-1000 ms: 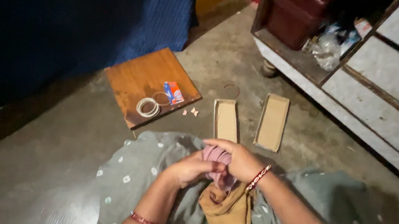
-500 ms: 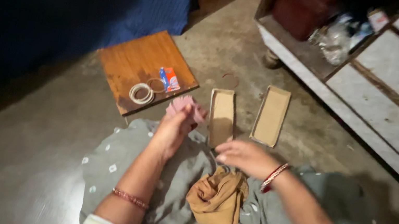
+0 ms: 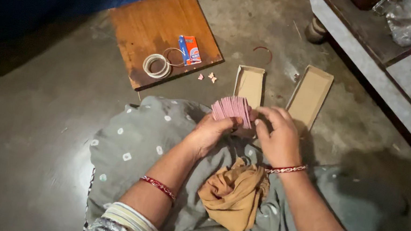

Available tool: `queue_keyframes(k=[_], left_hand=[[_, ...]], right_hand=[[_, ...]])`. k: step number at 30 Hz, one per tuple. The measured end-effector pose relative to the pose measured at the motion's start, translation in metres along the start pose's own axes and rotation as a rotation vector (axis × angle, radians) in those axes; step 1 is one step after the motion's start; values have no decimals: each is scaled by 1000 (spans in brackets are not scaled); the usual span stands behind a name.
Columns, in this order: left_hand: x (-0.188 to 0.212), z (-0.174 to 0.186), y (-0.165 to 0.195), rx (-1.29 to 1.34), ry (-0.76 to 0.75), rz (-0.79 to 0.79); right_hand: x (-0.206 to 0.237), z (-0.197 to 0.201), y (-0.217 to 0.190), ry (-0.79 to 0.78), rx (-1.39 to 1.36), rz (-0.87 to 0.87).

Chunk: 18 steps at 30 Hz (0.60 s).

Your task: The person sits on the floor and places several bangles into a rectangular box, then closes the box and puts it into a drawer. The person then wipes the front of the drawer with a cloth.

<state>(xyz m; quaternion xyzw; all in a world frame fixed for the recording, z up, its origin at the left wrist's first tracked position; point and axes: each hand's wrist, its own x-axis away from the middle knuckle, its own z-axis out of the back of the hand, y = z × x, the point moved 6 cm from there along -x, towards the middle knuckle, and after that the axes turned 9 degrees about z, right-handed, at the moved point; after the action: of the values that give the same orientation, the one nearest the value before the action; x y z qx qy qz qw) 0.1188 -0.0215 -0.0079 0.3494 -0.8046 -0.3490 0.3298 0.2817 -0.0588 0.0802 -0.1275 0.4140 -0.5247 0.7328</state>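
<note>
We hold a fanned bundle of thin pink sticks (image 3: 232, 109) between both hands, raised just over our lap. Our left hand (image 3: 209, 132) grips the bundle from below, fingers closed around its lower end. Our right hand (image 3: 277, 134) presses against the bundle's right side, fingers curled onto it, so the two hands meet on the sticks.

Taking the bundle as our mark: just beyond it on the floor lies a small open cardboard box (image 3: 249, 84), and to the right of that a second, longer cardboard tray (image 3: 310, 95). Further beyond and to the left sits a wooden board (image 3: 148, 25) carrying white rings (image 3: 156, 65) and a small orange and blue packet (image 3: 190, 49). Between the board and the bundle lie a few pale bits (image 3: 207, 77). Below the bundle, on our grey dotted cloth (image 3: 131, 137), rests a crumpled tan cloth (image 3: 233, 194).
</note>
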Motion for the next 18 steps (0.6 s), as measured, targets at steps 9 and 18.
queue_keyframes(k=[9, 18], left_hand=[[-12, 13, -9, 41, 73, 41], [-10, 4, -9, -32, -65, 46]], right_hand=[[4, -20, 9, 36, -182, -152], [13, -37, 22, -69, -232, -176]])
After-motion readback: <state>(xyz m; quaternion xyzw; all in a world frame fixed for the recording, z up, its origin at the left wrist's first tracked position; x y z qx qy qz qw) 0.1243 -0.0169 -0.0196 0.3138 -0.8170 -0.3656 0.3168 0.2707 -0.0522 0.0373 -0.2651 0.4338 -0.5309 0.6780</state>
